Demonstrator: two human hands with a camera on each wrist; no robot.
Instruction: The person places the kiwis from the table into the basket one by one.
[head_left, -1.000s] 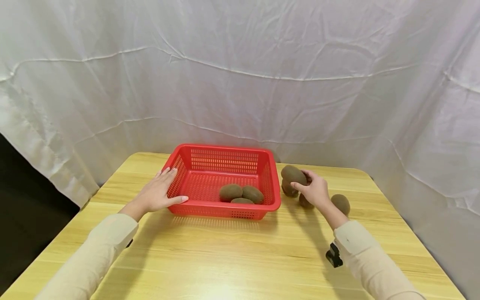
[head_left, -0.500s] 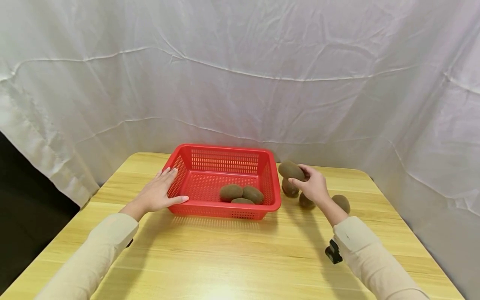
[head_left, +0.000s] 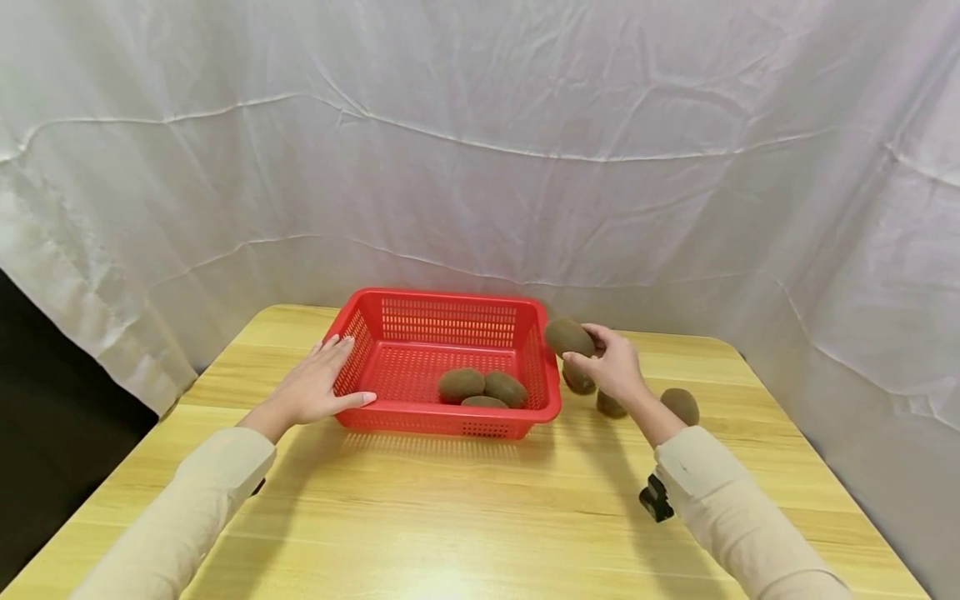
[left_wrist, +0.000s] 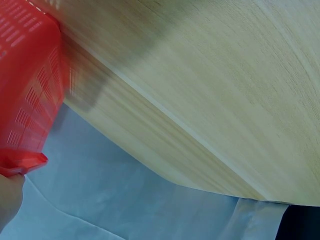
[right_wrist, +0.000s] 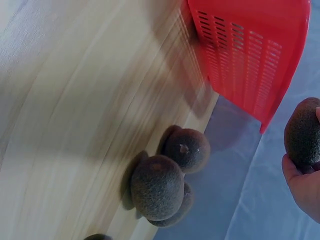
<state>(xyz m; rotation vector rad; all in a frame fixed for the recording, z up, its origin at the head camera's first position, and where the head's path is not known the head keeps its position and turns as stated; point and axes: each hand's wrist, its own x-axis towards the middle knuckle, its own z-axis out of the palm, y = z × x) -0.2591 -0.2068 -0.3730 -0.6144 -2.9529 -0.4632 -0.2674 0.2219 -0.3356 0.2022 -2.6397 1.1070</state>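
Note:
My right hand (head_left: 617, 367) pinches a brown kiwi (head_left: 568, 337) between thumb and fingers, raised beside the right rim of a red plastic basket (head_left: 450, 419). In the right wrist view that held kiwi (right_wrist: 303, 132) shows at the right edge, apart from the basket wall (right_wrist: 240, 60). My left hand (head_left: 318, 387) rests on the basket's left front corner, fingers straight over the rim and thumb along the front edge. Inside the basket, three kiwis (head_left: 483, 388) lie together at the front right.
Loose kiwis sit on the wooden table (head_left: 450, 508) right of the basket: one (head_left: 577, 377) under the held kiwi, one (head_left: 611, 405) by my wrist, another (head_left: 680, 406) farther right. The right wrist view shows several clustered kiwis (right_wrist: 157, 187). A pale curtain (head_left: 480, 167) hangs behind.
My right hand has carried the held kiwi up and left, from above the loose kiwis to the basket's right rim. The left hand and basket have stayed in place.

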